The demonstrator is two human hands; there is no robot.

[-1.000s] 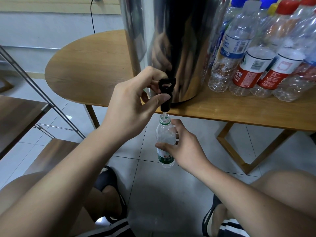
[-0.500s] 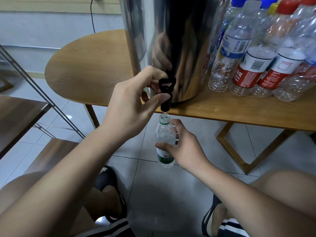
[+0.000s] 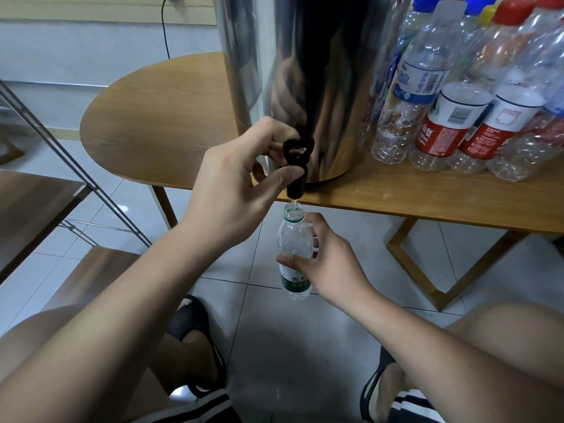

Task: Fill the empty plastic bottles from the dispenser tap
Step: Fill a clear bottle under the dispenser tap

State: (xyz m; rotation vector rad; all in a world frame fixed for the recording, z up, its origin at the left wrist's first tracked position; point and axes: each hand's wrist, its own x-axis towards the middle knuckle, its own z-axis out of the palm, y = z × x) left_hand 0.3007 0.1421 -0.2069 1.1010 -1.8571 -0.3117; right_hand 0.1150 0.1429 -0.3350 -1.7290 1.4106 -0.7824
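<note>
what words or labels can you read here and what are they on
"农夫" on the green label of the held bottle; smaller line beneath blurred.
"水" on the blue-label bottle.
"山泉" on the nearer red-label bottle; Latin letters beneath blurred.
Barcode digits: too small.
Dispenser and tap: none.

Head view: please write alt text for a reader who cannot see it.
The left hand grips the black tap of a steel dispenser, and water runs into a small bottle that the right hand holds under it. Capped bottles stand beside the dispenser on the wooden table.
</note>
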